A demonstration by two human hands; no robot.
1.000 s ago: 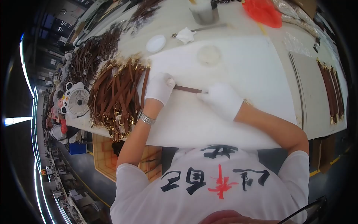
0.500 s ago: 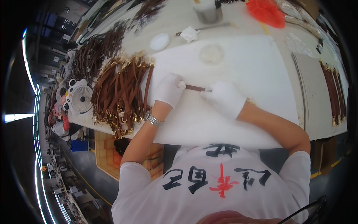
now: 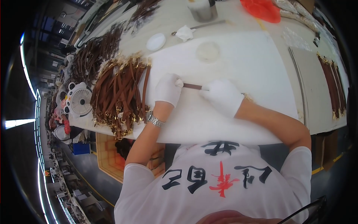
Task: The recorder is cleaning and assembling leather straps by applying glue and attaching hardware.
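Note:
A short stretch of brown leather strap (image 3: pixel 192 86) shows between my two white-gloved hands, just above the white sheet (image 3: pixel 194 119). My left hand (image 3: pixel 166 90) is closed at the strap's left end, with a bit of white cloth bunched at its fingertips. Gripping the right end, my right hand (image 3: pixel 222 98) covers most of the strap's length. Something gold-coloured, with pale wrapping, pokes out past the heel of that hand; its shape is too small to make out. To the left of my left hand lies a thick pile of brown leather straps (image 3: pixel 121 87) with gold buckles.
Beyond the hands are a round white lid (image 3: pixel 156 42), a crumpled white cloth (image 3: pixel 184 33), a brush (image 3: pixel 209 25) and a grey pot (image 3: pixel 202 10). A few finished-looking straps (image 3: pixel 332 87) lie on a board at the right. A white fan (image 3: pixel 79 99) stands left of the pile.
Both hands keep their hold on the strap, with barely any shift between them. The whole view has slid slightly left and up.

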